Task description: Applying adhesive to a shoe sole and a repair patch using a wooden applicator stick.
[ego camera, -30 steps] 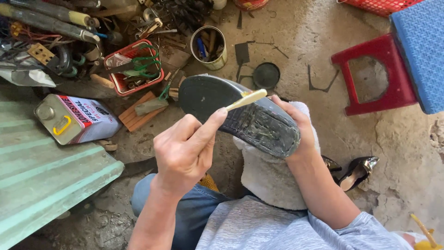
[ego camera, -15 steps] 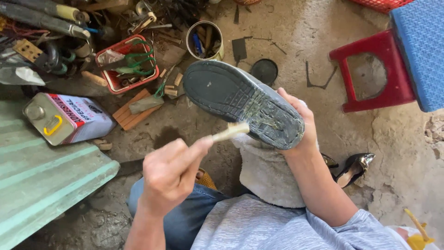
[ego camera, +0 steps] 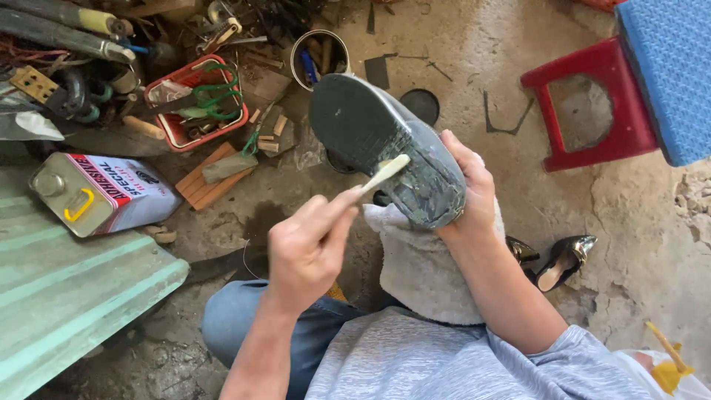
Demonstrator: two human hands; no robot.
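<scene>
Two hands work over one shoe (ego camera: 385,144), which sits just above the middle of the frame, turned sole-up, with its heel end resting on a pale cloth (ego camera: 422,263) draped across the person's knee. The step in hand looks like spreading glue over the sole: the pale tip of a small brush (ego camera: 385,174) lies on the dark rubber near the heel end, where the surface looks wetter and shinier than the dull toe part.

The left hand (ego camera: 307,244), in the lower middle, is closed around the brush handle, thumb and forefinger pinched along it and the other fingers curled in. The right hand (ego camera: 466,185), right of centre, is wrapped around the heel end of the shoe, the fingers hooked over its edge, holding it steady and tilted towards the brush.

Judging by the dry-looking toe part, the next move calls for short, even strokes up the sole towards the upper middle of the frame, with the right hand's grip kept firm so that the shoe does not rock on the cloth.

At the left edge a rectangular metal can (ego camera: 100,192) with a yellow handle lies on its side. Above it, in the upper left, a red basket (ego camera: 196,100) holds green-handled tools. A round tin (ego camera: 320,55) stands at upper centre, a red stool (ego camera: 585,104) in the upper right, and a pair of dark high-heeled shoes (ego camera: 555,259) lies at the right, below the stool.
</scene>
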